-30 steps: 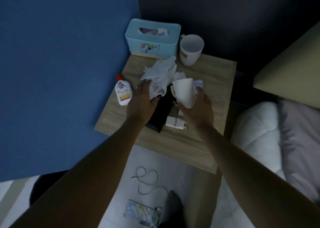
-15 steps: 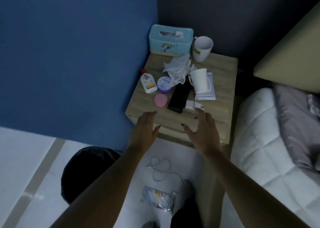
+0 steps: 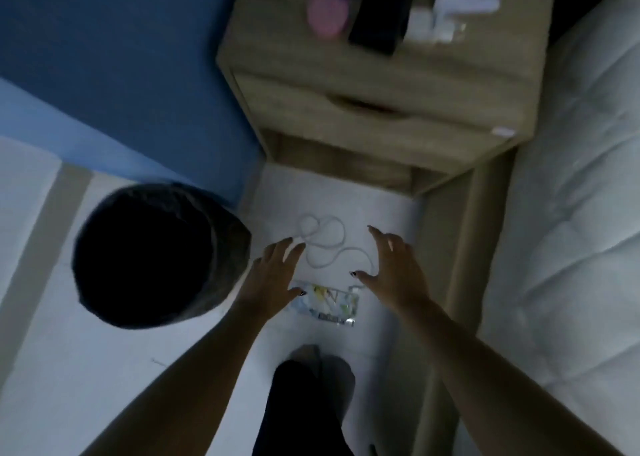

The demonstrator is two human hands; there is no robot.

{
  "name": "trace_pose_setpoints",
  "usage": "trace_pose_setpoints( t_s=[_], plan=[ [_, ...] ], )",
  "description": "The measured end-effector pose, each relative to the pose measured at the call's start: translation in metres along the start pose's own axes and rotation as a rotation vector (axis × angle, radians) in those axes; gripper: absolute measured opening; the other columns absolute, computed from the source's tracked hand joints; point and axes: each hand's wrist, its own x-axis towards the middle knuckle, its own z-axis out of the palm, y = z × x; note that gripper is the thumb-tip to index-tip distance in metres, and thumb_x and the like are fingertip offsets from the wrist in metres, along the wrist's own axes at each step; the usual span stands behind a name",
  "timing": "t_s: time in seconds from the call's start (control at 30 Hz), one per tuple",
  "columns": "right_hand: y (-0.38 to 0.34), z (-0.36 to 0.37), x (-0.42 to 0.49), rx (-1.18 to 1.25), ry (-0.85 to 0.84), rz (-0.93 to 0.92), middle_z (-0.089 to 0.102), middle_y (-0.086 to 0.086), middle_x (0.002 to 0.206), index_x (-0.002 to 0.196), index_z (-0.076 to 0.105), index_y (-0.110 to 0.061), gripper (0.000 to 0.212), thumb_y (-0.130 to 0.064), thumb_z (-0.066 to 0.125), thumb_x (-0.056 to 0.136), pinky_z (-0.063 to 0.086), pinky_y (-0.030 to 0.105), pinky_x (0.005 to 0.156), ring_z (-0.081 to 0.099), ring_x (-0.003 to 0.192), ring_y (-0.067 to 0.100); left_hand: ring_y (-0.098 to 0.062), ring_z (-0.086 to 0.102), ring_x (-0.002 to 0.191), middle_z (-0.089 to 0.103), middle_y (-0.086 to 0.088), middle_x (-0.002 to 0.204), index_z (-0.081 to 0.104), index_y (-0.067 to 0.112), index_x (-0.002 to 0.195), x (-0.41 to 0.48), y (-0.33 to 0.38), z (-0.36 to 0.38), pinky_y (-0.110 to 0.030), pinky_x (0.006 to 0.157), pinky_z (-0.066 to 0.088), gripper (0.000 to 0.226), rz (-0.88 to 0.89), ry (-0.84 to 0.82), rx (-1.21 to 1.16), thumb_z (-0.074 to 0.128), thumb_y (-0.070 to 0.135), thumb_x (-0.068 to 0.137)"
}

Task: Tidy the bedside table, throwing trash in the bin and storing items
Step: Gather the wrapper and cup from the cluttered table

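Both hands, left (image 3: 273, 275) and right (image 3: 394, 272), have dropped from the bedside table (image 3: 381, 74), fingers spread, over the floor cable (image 3: 323, 244).

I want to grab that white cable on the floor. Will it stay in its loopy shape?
Probably not. The white cable lies in loose curls, so it looks floppy and would likely dangle. It seems thin, so probably light.

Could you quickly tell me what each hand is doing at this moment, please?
Left hand: open, fingers spread, holding nothing, above the wrapper on the floor.
Right hand: open, empty, beside the white cable.
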Motion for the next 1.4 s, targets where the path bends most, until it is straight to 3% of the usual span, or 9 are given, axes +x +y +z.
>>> trace_pose_setpoints(
  t_s=[0.37, 0.53, 0.6, 0.67, 0.73, 0.83, 1.03, 1.23, 1.4],
  plan=[
    [0.105, 0.189, 0.096, -0.008, -0.094, 0.132, 0.028, 0.015, 0.149, 0.148, 0.022, -0.023, 0.083, -0.032, 0.071, 0.083, 0.045, 0.043, 0.092, 0.031, 0.132, 0.035, -0.036, 0.036, 0.133, 0.033, -0.018, 0.149, 0.028, 0.012, 0.146, 0.083, -0.053, 0.228, -0.050, 0.100, 0.043, 0.104, 0.122, -0.180, 0.216, 0.082, 0.043, 0.064],
    [0.119, 0.223, 0.111, -0.019, 0.043, 0.152, 0.047, 0.020, 0.123, 0.127, 0.043, -0.013, 0.052, -0.016, 0.068, 0.082, 0.047, 0.037, 0.075, 0.048, 0.112, 0.037, -0.030, 0.059, 0.092, 0.059, -0.014, 0.110, 0.048, 0.011, 0.123, 0.096, -0.068, 0.254, -0.042, 0.070, 0.053, 0.106, 0.165, -0.158, 0.383, 0.090, 0.052, 0.034],
    [0.123, 0.229, 0.113, -0.006, -0.017, 0.163, 0.056, 0.021, 0.111, 0.110, 0.048, -0.008, 0.032, -0.013, 0.063, 0.083, 0.045, 0.035, 0.071, 0.057, 0.102, 0.038, -0.026, 0.061, 0.084, 0.063, -0.010, 0.099, 0.057, 0.012, 0.110, 0.097, -0.071, 0.255, -0.038, 0.067, 0.053, 0.098, 0.143, -0.179, 0.422, 0.089, 0.055, 0.028],
    [0.127, 0.228, 0.112, -0.024, -0.108, 0.184, 0.063, 0.022, 0.105, 0.100, 0.054, -0.005, 0.019, -0.016, 0.058, 0.085, 0.041, 0.032, 0.070, 0.060, 0.100, 0.040, -0.029, 0.061, 0.095, 0.062, -0.013, 0.110, 0.062, 0.010, 0.110, 0.098, -0.069, 0.251, -0.038, 0.075, 0.052, 0.084, 0.133, -0.245, 0.422, 0.088, 0.052, 0.042],
    [0.126, 0.219, 0.107, -0.020, -0.123, 0.186, 0.065, 0.023, 0.106, 0.097, 0.057, -0.003, 0.016, -0.016, 0.051, 0.088, 0.044, 0.034, 0.074, 0.061, 0.102, 0.040, -0.030, 0.052, 0.118, 0.050, -0.015, 0.134, 0.053, 0.009, 0.126, 0.095, -0.066, 0.245, -0.039, 0.096, 0.043, 0.064, 0.095, -0.323, 0.302, 0.075, 0.038, 0.074],
    [0.113, 0.194, 0.093, 0.003, -0.129, 0.155, 0.065, 0.025, 0.103, 0.092, 0.055, -0.004, 0.014, -0.016, 0.046, 0.091, 0.047, 0.038, 0.077, 0.061, 0.098, 0.041, -0.025, 0.048, 0.127, 0.050, -0.009, 0.140, 0.048, 0.012, 0.136, 0.082, -0.059, 0.228, -0.031, 0.103, 0.035, 0.049, 0.011, -0.364, 0.165, 0.058, 0.029, 0.091],
    [0.060, 0.090, 0.051, 0.074, -0.154, 0.086, 0.069, 0.020, 0.086, 0.089, 0.055, -0.008, 0.013, -0.012, 0.044, 0.091, 0.057, 0.047, 0.070, 0.068, 0.076, 0.038, -0.028, 0.061, 0.105, 0.064, -0.010, 0.118, 0.058, 0.017, 0.117, 0.048, -0.011, 0.120, -0.033, 0.084, 0.046, 0.026, -0.046, -0.266, 0.134, 0.054, 0.025, 0.093],
    [0.003, -0.032, 0.011, 0.178, -0.133, 0.013, 0.070, 0.005, 0.067, 0.096, 0.057, -0.025, 0.010, -0.020, 0.054, 0.088, 0.059, 0.038, 0.060, 0.068, 0.056, 0.020, -0.030, 0.064, 0.098, 0.067, -0.015, 0.110, 0.058, 0.010, 0.112, 0.013, 0.048, -0.015, -0.032, 0.076, 0.046, 0.023, -0.111, -0.139, -0.061, 0.051, 0.022, 0.095],
    [-0.054, -0.166, -0.026, 0.197, 0.020, -0.103, 0.067, 0.000, 0.055, 0.096, 0.062, -0.028, 0.013, -0.033, 0.050, 0.095, 0.054, 0.029, 0.060, 0.059, 0.046, 0.006, -0.022, 0.064, 0.085, 0.068, -0.012, 0.101, 0.058, 0.013, 0.103, -0.024, 0.091, -0.137, -0.024, 0.067, 0.038, 0.017, -0.104, 0.023, -0.215, 0.045, 0.021, 0.097]
  ],
)
